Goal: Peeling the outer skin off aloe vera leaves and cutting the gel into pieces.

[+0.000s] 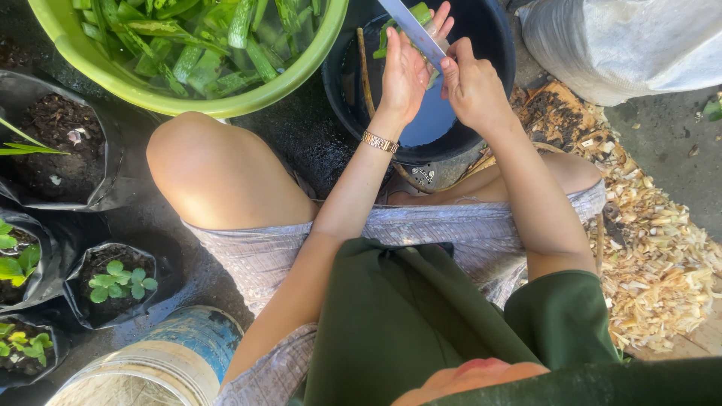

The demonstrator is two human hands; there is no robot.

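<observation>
My left hand point(406, 71) cradles a piece of green aloe leaf point(421, 13) over a dark blue bucket point(492, 45). My right hand point(472, 86) grips a knife, and its long grey blade point(414, 31) lies across the leaf against my left palm. A gold bracelet point(379, 141) circles my left wrist. Inside the bucket are water, a thin brown stick point(365, 71) and a few green bits. A lime green basin point(188, 98) at the upper left holds several cut aloe leaves point(195, 37) in water.
Black grow bags with soil and small seedlings point(120, 282) line the left edge. A blue and white drum point(173, 361) stands at the bottom left. Pale peelings point(654, 256) are heaped on the right, under a grey sack point(624, 37). My knees frame the bucket.
</observation>
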